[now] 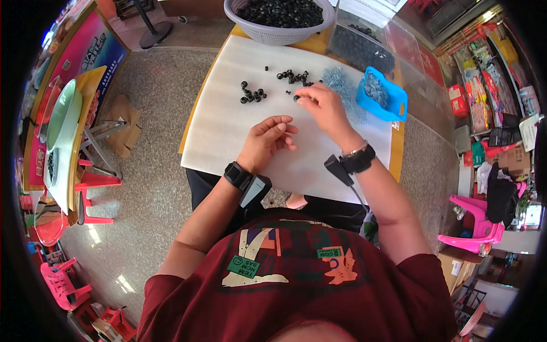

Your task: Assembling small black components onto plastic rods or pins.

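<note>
On the white sheet [222, 125] covering the table, my right hand [326, 109] pinches a small black round piece [297, 98] at its fingertips. My left hand [266, 141] is held lower and to the left, fingers curled and thumb against the index finger; whatever it may hold is hidden. Beyond my hands lie two loose groups of shiny black round pieces, a left group [250, 94] and a right group [293, 76]. Thin, glittery bluish strands or small pins [340, 85] are spread beside my right hand, and more fill a blue plastic basket [397, 108] at the right edge.
A lilac colander [273, 36] heaped with black pieces stands at the table's far edge, beside a clear plastic box [362, 48]. Left, a side table carries a green basin [62, 114]. A pink chair [473, 228] and stocked shelves stand at right.
</note>
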`<control>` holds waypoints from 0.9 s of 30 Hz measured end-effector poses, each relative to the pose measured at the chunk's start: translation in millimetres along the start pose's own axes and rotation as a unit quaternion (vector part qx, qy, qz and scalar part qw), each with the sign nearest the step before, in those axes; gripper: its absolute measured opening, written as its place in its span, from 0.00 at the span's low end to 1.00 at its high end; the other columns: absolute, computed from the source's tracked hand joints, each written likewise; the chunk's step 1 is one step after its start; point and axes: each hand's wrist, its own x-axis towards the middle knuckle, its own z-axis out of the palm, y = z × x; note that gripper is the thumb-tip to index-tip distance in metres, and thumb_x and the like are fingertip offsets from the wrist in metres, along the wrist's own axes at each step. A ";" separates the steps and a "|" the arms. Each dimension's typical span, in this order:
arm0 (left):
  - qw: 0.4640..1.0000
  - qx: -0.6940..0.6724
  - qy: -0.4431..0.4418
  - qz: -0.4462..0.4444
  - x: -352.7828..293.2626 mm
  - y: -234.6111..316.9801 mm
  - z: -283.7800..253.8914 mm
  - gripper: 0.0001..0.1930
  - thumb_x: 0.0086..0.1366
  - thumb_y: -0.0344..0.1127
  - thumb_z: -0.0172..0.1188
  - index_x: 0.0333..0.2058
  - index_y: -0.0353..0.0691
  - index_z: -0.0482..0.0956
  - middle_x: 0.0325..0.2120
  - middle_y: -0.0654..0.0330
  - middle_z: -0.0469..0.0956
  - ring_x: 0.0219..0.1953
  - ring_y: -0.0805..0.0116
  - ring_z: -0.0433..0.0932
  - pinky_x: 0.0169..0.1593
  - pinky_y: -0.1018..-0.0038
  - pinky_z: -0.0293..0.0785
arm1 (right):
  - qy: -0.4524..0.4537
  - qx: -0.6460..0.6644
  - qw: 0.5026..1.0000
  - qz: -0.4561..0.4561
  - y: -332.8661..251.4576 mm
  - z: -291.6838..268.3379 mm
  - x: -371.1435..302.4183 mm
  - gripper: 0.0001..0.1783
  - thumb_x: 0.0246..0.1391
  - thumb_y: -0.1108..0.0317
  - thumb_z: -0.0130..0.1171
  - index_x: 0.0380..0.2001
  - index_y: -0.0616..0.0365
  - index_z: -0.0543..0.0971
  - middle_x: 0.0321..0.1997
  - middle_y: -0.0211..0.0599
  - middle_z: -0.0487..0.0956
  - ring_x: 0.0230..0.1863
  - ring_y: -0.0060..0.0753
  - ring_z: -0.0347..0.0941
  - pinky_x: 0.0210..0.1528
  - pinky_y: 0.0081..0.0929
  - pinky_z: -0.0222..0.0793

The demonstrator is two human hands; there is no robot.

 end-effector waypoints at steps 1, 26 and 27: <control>1.000 -0.010 0.006 0.007 0.9 -0.2 0.6 0.15 0.68 0.30 0.47 0.50 0.29 0.67 0.37 0.55 0.75 0.33 0.71 0.74 0.43 0.71 0.77 | -0.001 0.008 1.000 -0.008 -4.0 2.2 -8.9 0.08 0.46 0.71 0.59 0.31 0.58 0.81 0.27 0.40 0.74 0.32 0.44 0.71 0.36 0.36 0.66; 0.998 0.042 0.036 0.026 -0.1 -4.0 4.7 0.08 0.63 0.27 0.56 0.41 0.33 0.74 0.32 0.59 0.76 0.32 0.73 0.75 0.40 0.72 0.77 | 0.169 -0.099 0.980 0.048 13.2 -21.8 -90.1 0.03 0.48 0.74 0.56 0.28 0.57 0.77 0.28 0.41 0.73 0.33 0.47 0.70 0.35 0.39 0.66; 0.998 0.048 0.038 0.022 0.2 -3.8 7.2 0.08 0.63 0.27 0.56 0.41 0.33 0.75 0.32 0.59 0.76 0.32 0.73 0.75 0.40 0.73 0.78 | 0.169 -0.119 0.977 0.049 13.8 -28.0 -88.7 0.02 0.47 0.74 0.56 0.28 0.57 0.77 0.27 0.41 0.73 0.32 0.47 0.71 0.34 0.39 0.66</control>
